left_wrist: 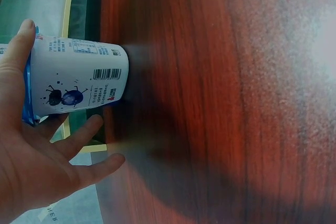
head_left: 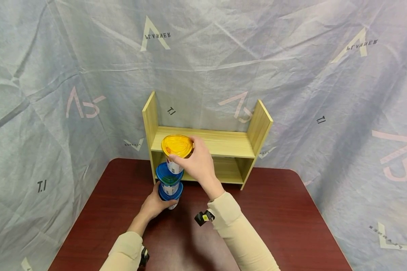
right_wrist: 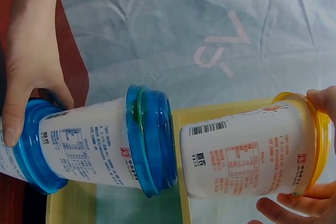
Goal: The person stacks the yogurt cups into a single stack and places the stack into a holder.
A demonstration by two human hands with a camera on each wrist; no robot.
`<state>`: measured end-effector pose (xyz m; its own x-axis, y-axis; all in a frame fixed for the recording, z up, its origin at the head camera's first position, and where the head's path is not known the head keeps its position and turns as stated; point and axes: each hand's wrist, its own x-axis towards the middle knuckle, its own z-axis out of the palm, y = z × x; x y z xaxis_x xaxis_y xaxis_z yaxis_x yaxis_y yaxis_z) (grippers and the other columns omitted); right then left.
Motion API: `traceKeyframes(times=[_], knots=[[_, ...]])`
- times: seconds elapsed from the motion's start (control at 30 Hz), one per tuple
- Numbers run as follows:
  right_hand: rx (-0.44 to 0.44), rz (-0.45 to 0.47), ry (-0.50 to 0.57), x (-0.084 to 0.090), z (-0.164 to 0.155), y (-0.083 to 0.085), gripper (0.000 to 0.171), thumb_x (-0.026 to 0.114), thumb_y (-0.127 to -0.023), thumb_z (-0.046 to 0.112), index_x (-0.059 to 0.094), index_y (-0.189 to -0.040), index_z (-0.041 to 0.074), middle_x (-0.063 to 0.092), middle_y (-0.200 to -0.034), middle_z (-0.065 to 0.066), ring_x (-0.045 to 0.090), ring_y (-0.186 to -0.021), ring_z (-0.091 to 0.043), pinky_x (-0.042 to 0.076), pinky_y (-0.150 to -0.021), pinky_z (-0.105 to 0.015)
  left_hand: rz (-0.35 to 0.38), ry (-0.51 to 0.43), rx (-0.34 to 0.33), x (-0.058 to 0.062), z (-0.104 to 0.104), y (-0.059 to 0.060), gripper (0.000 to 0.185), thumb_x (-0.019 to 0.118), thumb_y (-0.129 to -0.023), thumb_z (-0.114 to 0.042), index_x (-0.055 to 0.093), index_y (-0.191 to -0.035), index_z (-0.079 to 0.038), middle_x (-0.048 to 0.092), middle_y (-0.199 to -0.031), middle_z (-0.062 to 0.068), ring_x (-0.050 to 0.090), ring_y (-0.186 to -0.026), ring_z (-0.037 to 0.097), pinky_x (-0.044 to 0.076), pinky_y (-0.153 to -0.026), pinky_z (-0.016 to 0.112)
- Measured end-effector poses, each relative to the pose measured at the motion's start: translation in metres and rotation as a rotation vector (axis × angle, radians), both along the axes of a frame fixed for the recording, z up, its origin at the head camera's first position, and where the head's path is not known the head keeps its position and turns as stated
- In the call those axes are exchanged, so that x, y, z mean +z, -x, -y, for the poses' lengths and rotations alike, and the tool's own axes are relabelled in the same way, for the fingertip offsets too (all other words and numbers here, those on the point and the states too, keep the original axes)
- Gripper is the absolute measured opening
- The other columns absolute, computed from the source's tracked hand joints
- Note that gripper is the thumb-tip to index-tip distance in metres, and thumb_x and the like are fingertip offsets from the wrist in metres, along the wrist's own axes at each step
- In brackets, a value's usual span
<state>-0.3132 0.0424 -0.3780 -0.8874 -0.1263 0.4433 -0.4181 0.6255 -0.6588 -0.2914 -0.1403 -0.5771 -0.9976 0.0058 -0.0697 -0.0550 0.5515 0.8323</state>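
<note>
My right hand [head_left: 201, 162] pinches a white yogurt cup by its yellow lid [head_left: 177, 145], fingers and thumb at the rim. The base of this cup [right_wrist: 247, 153] is close over a second cup [right_wrist: 94, 150] with a blue lid [head_left: 167, 174]; in the right wrist view a narrow gap shows between them. That second cup stands upright on a bottom cup [left_wrist: 79, 77], also blue-lidded, with a blueberry drawing and a barcode. My left hand [head_left: 153, 203] grips the bottom cup round its lid, thumb on the near side. The bottom cup rests on the table.
Right behind the cups stands a two-level wooden shelf [head_left: 207, 141] with tall side panels [head_left: 262, 124]. The dark red table [head_left: 274, 218] reaches to a grey printed cloth [head_left: 203, 52] hanging behind and at both sides.
</note>
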Motion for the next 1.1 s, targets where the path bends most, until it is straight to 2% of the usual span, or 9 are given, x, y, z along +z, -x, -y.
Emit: traceKeyframes(times=[0.57, 1.1], knots=[[-0.020, 0.049, 0.012, -0.002, 0.009, -0.004, 0.084, 0.081, -0.078, 0.056, 0.052, -0.139, 0.006, 0.060, -0.128, -0.007, 0.059, -0.105, -0.023, 0.054, -0.087, -0.042, 0.015, 0.003, -0.001, 0.001, 0.001, 0.001, 0.119, 0.084, -0.077, -0.055, 0.014, -0.161, -0.008, 0.046, -0.149, 0.023, 0.051, -0.131, 0.041, 0.039, -0.107, 0.062], [-0.002, 0.032, 0.003, -0.003, 0.016, -0.006, 0.084, 0.080, -0.079, 0.056, 0.052, -0.139, 0.005, 0.060, -0.127, -0.008, 0.059, -0.104, -0.023, 0.054, -0.086, -0.041, 0.040, 0.015, 0.004, 0.003, -0.001, 0.001, 0.119, 0.084, -0.078, -0.055, 0.013, -0.161, -0.008, 0.045, -0.150, 0.024, 0.051, -0.131, 0.042, 0.039, -0.106, 0.062]])
